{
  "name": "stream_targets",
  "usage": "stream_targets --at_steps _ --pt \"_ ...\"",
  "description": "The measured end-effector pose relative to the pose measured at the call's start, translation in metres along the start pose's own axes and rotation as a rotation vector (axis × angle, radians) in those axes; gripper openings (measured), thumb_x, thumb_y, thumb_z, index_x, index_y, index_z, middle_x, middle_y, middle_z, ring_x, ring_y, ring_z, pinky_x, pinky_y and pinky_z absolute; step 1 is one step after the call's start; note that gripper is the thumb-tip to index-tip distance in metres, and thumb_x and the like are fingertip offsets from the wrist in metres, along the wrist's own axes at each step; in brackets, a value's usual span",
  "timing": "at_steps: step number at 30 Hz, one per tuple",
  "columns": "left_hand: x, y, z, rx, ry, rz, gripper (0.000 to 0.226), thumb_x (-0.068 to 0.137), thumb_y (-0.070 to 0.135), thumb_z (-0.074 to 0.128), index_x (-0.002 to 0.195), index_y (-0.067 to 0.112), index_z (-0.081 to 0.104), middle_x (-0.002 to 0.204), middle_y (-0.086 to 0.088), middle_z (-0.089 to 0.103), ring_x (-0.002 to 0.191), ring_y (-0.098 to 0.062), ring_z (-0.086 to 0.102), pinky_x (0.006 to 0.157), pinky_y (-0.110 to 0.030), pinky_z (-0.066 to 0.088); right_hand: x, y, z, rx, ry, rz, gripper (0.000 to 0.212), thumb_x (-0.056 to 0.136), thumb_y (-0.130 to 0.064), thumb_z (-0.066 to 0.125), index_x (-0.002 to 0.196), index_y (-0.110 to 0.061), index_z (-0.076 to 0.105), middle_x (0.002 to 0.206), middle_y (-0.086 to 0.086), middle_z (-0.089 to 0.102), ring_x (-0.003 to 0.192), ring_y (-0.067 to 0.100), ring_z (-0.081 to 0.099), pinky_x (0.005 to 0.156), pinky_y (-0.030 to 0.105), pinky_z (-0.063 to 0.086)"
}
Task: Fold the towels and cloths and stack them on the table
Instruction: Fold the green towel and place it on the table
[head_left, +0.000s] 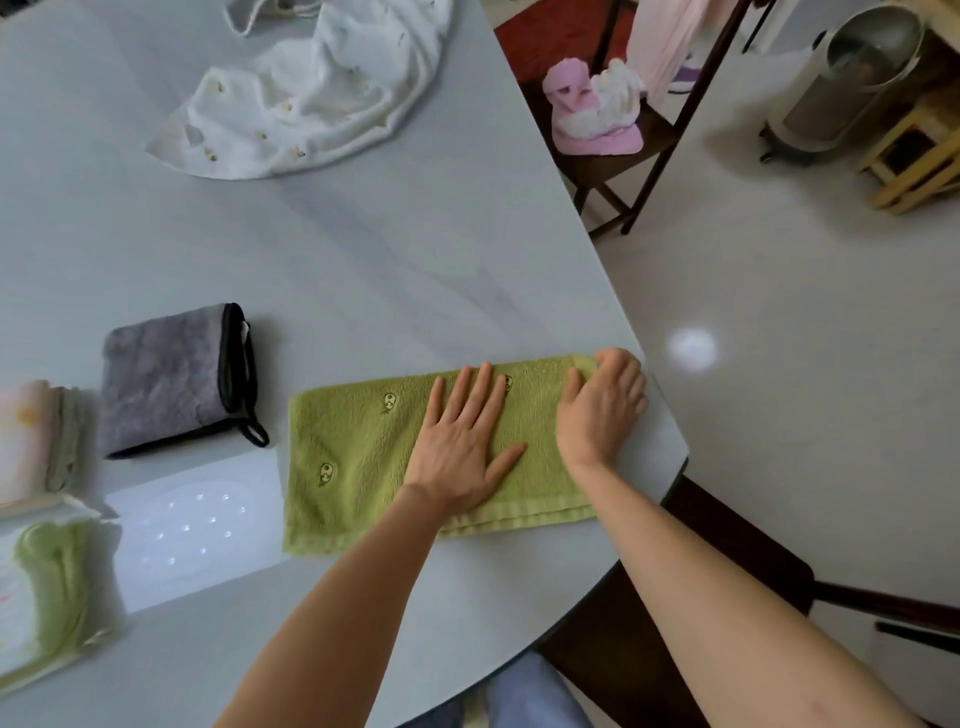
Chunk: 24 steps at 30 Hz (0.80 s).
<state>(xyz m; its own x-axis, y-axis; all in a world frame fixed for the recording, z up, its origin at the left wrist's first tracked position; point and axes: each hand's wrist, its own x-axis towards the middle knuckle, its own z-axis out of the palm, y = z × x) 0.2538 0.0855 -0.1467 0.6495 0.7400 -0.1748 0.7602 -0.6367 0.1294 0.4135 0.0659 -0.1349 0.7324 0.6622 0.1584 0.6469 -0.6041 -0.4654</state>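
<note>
A green towel (358, 457) folded into a long strip lies near the front right edge of the grey table (363, 249). My left hand (462, 441) presses flat on its middle, fingers spread. My right hand (602, 405) curls its fingers around the towel's right end at the table edge. A folded grey cloth with black trim (166, 379) lies to the left. A folded pale pink cloth (31, 436) and a folded green and white cloth (47, 587) rest at the far left. A crumpled white cloth (311, 98) sits at the back.
The table's curved edge runs close past my right hand. Beyond it stands a dark wooden chair (623, 156) holding pink and white cloths (592, 109). A round metal appliance (847, 78) and a wooden stool (914, 156) stand on the floor at the back right.
</note>
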Motion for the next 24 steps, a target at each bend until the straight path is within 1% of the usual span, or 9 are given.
stream_targets --at_steps 1,4,6,9,11,13,19,21,24 --pt "-0.002 -0.001 0.002 -0.006 0.011 -0.015 0.078 0.093 0.065 0.007 0.154 0.018 0.000 0.161 0.000 -0.006 0.148 -0.023 -0.011 0.119 -0.047 -0.004 -0.011 0.002 0.001 -0.031 -0.010 -0.123 0.034 0.091 -0.021 0.054 0.122 -0.009 0.052 0.135 0.015 0.050 0.127 0.033 0.045 0.101 0.041 0.032" --pt "-0.005 -0.005 0.000 -0.020 0.015 -0.089 0.079 0.091 0.065 0.001 0.154 0.018 0.005 0.161 0.003 -0.001 0.148 -0.022 -0.005 0.119 -0.049 -0.003 -0.030 0.018 0.008 -0.193 -0.269 -0.522 0.054 0.099 -0.034 0.031 0.145 -0.007 0.036 0.153 0.012 0.032 0.143 0.025 0.027 0.117 0.041 0.016" --pt "-0.002 -0.008 -0.006 -0.007 -0.024 -0.120 0.082 0.087 0.065 -0.006 0.154 0.020 0.003 0.161 0.004 -0.002 0.148 -0.021 -0.005 0.119 -0.048 -0.005 -0.023 0.025 0.010 -0.287 -0.334 -0.531 0.062 0.098 -0.041 0.021 0.147 -0.005 0.032 0.154 0.012 0.029 0.144 0.023 0.025 0.118 0.041 0.012" --pt "-0.009 -0.024 -0.017 -0.056 0.002 -0.287 0.075 0.091 0.056 -0.005 0.153 0.018 0.011 0.161 -0.001 0.006 0.149 -0.023 -0.001 0.119 -0.047 -0.007 -0.024 0.011 0.004 -0.319 -0.347 -0.515 0.064 0.096 -0.041 0.021 0.143 0.000 0.038 0.151 0.017 0.034 0.142 0.026 0.029 0.117 0.041 0.012" --pt "-0.029 -0.048 -0.021 -0.113 0.121 -0.409 0.063 0.098 0.045 0.009 0.149 0.014 0.028 0.157 -0.008 0.025 0.147 -0.027 0.014 0.118 -0.047 0.002 -0.043 -0.008 0.002 -0.255 -0.399 -0.616 0.061 0.097 -0.038 0.024 0.143 0.000 0.039 0.150 0.015 0.035 0.142 0.026 0.030 0.115 0.040 0.015" --pt "-0.049 -0.075 -0.024 -0.179 0.261 -0.521 0.060 0.096 0.038 0.016 0.140 0.009 0.044 0.144 -0.014 0.045 0.136 -0.034 0.036 0.114 -0.047 0.021 -0.063 -0.026 0.005 -0.211 -0.451 -0.699 0.059 0.097 -0.037 0.026 0.143 -0.001 0.038 0.151 0.013 0.035 0.141 0.026 0.031 0.114 0.039 0.015" --pt "-0.062 -0.114 -0.038 -0.456 0.208 -0.698 0.039 0.102 0.030 0.035 0.139 0.017 0.043 0.132 -0.008 0.050 0.117 -0.029 0.047 0.097 -0.038 0.035 -0.091 -0.067 0.026 -0.214 -0.494 -0.700 0.069 0.092 -0.043 0.005 0.151 -0.007 0.015 0.159 0.006 0.009 0.148 0.019 0.008 0.118 0.031 -0.004" --pt "-0.061 -0.119 -0.042 -0.631 0.308 -0.808 0.036 0.101 0.032 0.040 0.130 0.013 0.049 0.125 -0.009 0.053 0.113 -0.029 0.051 0.090 -0.036 0.038 -0.099 -0.073 0.032 -0.220 -0.469 -0.669 0.068 0.093 -0.042 0.008 0.151 -0.007 0.017 0.159 0.007 0.011 0.147 0.019 0.010 0.118 0.033 -0.001" --pt "-0.061 -0.127 -0.043 -0.805 0.396 -0.965 0.033 0.098 0.038 0.048 0.102 0.006 0.054 0.107 -0.013 0.059 0.101 -0.030 0.054 0.080 -0.034 0.039 -0.107 -0.077 0.038 -0.246 -0.425 -0.663 0.065 0.095 -0.041 0.014 0.150 -0.006 0.021 0.158 0.007 0.017 0.146 0.020 0.017 0.118 0.035 0.004"
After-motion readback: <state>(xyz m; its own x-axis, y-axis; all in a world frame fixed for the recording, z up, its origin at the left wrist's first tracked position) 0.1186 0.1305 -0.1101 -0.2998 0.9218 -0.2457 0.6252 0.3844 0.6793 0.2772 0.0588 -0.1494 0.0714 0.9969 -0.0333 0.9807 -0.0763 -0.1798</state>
